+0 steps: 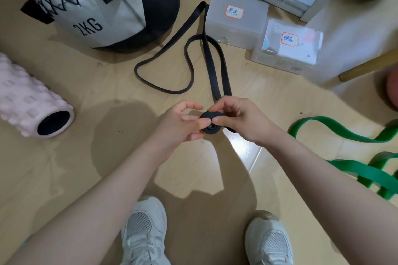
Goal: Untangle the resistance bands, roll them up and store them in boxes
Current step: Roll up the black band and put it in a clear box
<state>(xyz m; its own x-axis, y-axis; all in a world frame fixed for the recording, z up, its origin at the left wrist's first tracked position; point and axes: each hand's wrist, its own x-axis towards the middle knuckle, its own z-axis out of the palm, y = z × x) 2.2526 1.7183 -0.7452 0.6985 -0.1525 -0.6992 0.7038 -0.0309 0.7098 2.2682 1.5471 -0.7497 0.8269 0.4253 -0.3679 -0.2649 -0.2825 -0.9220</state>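
You hold the start of a small roll of the black band between both hands, just above the floor. Your left hand pinches the roll from one side with thumb and fingers. Your right hand pinches it from the other side, fingers curled over the top.

The rest of the black band runs away from your hands and lies in loose loops on the floor, up to the first box.

This band looks soft, flat and stretchy. It will likely want to spring open, so keep the roll squeezed at its flat sides and feed the loose part in with your fingers. It seems light, and a bit rubbery, so it should not slip much.

Now count. There are two bands: one black and one green band, which lies in loops on the floor to your right. There are two clear boxes, each with a label: the first box and the second box, side by side past the black loops.
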